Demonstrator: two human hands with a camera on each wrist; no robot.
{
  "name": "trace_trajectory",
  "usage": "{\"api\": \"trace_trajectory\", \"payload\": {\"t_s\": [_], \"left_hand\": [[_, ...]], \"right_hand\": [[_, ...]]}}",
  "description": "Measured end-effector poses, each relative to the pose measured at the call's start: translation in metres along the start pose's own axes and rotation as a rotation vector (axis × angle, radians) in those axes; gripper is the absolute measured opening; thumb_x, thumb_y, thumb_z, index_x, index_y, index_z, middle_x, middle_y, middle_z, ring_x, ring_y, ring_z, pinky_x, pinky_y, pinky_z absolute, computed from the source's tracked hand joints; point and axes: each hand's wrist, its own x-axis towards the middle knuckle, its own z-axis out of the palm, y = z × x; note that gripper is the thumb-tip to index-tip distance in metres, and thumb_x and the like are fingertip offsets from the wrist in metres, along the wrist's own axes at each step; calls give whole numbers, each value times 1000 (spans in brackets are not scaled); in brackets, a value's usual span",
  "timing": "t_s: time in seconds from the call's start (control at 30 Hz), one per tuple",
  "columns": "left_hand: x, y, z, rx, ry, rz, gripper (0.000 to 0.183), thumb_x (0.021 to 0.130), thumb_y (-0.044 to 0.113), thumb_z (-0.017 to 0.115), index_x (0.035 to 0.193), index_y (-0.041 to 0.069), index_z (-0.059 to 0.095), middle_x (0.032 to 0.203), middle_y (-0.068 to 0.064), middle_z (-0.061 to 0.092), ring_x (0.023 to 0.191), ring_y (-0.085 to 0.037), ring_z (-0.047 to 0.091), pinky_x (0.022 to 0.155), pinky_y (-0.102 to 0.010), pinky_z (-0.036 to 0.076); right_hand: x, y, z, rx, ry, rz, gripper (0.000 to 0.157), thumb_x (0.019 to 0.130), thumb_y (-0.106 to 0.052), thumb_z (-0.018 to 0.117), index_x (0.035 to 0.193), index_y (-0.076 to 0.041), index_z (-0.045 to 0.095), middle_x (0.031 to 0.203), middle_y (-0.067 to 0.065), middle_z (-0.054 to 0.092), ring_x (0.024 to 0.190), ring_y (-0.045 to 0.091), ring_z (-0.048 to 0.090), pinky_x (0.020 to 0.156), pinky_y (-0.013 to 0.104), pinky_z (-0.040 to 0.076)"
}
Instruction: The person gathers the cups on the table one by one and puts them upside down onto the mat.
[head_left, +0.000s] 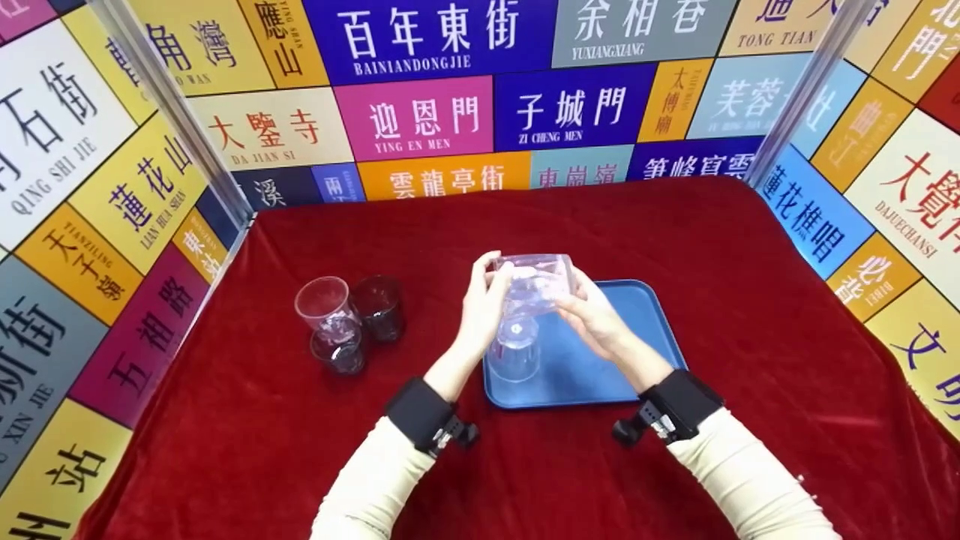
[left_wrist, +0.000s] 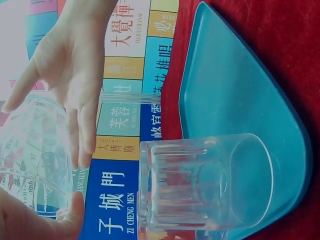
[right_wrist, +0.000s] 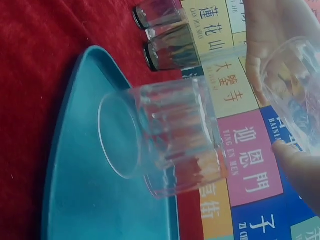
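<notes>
A clear glass (head_left: 536, 285) lies tipped on its side in the air above the blue tray (head_left: 600, 360). My left hand (head_left: 484, 296) grips its left end, with the thumb along the near side. At its other end my right hand (head_left: 596, 311) holds it, the thumb low on the near side. Below the hands, a clear tumbler (head_left: 516, 356) stands upside down on the tray's left part. The right wrist view has this tumbler (right_wrist: 170, 130) in front, and a second clear tumbler (right_wrist: 192, 175) partly hidden behind it.
Left of the tray, on the red cloth (head_left: 247, 420), are a clear glass (head_left: 321, 294) and two dark glasses, one to its right (head_left: 380, 311) and one nearer me (head_left: 341, 351). Panels with printed signs (head_left: 420, 116) rise along the back and both sides.
</notes>
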Motion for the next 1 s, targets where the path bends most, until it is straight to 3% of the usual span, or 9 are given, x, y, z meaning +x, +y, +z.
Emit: {"api": "trace_trajectory", "payload": {"t_s": [0.23, 0.4, 0.53, 0.63, 0.73, 0.87, 1.0], "left_hand": [[2, -7, 2, 20, -29, 7, 38, 94, 24, 48, 128, 9, 41, 108, -18, 57, 96, -27, 57, 82, -36, 48], [5, -7, 0, 17, -30, -10, 45, 93, 25, 50, 132, 5, 39, 122, -19, 51, 112, -27, 50, 96, -37, 41], [7, -9, -7, 29, -7, -36, 51, 92, 27, 51, 135, 2, 37, 127, -22, 46, 117, -29, 46, 100, -39, 37], [8, -14, -16, 52, 15, -52, 53, 91, 28, 52, 135, 2, 37, 127, -23, 45, 115, -32, 48, 99, -40, 38], [5, -22, -25, 82, 36, -31, 53, 90, 29, 54, 133, 1, 39, 124, -24, 46, 107, -32, 54, 92, -38, 44], [-2, -39, -31, 149, 17, 6, 54, 87, 23, 57, 132, -1, 39, 122, -26, 44, 97, -32, 57, 86, -38, 47], [-11, -56, -35, 229, -8, 20, 52, 84, 11, 57, 130, -5, 40, 123, -29, 44, 106, -37, 51, 91, -44, 44]], "right_hand": [[-1, 7, 4, 108, 96, -26, 69, 82, 3, 52, 141, 1, 17, 115, 5, 49, 95, 12, 58, 84, 23, 47], [-1, 3, 1, 109, 100, -68, 67, 80, 7, 51, 139, 2, 20, 111, 2, 54, 94, 11, 58, 84, 23, 48], [-1, -7, -9, 43, 127, -128, 63, 80, 9, 51, 136, 2, 23, 111, -1, 54, 95, 9, 57, 85, 21, 47], [3, -17, -21, -108, 196, -158, 62, 80, 10, 52, 135, 1, 25, 113, 0, 52, 98, 9, 55, 85, 20, 46], [10, -24, -35, -369, 261, -129, 66, 79, 4, 62, 135, 1, 27, 119, 6, 47, 103, 12, 50, 86, 21, 45], [18, -24, -53, -755, 298, -49, 78, 75, -14, 74, 137, 1, 28, 130, 17, 42, 113, 24, 43, 94, 34, 40], [24, -10, -66, -988, 293, 45, 87, 71, -24, 77, 137, 2, 26, 132, 23, 40, 118, 33, 40, 98, 47, 36]]}}
